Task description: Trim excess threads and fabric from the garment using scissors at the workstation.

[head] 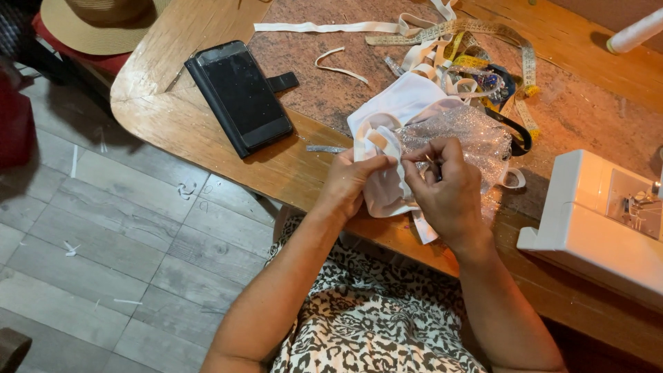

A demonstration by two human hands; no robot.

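- The left hand (347, 185) pinches the edge of a white cloth (400, 107) at the near edge of the worktop (200, 131); its grip is closed on a folded white strip of that cloth
- The right hand (447, 186) sits just right of the left, fingers drawn together on the same cloth; a small metal tool (434, 166) shows between its fingers, too small to tell what it is
- A sheer glitter fabric (476, 138) lies against the cloth, under and beyond the right hand
- Far of the hands lies a tangle of white elastic (324, 27) and a yellow tape measure (483, 29); one loose curl of strip (338, 62) lies apart to the left
- A black phone (242, 97) in a folding case lies on the worktop, well left of the cloth
- A white sewing machine (601, 221) stands at the right edge; a straw hat (97, 24) rests at far left, off the worktop
- White scraps dot the grey floor (103, 235) on the left
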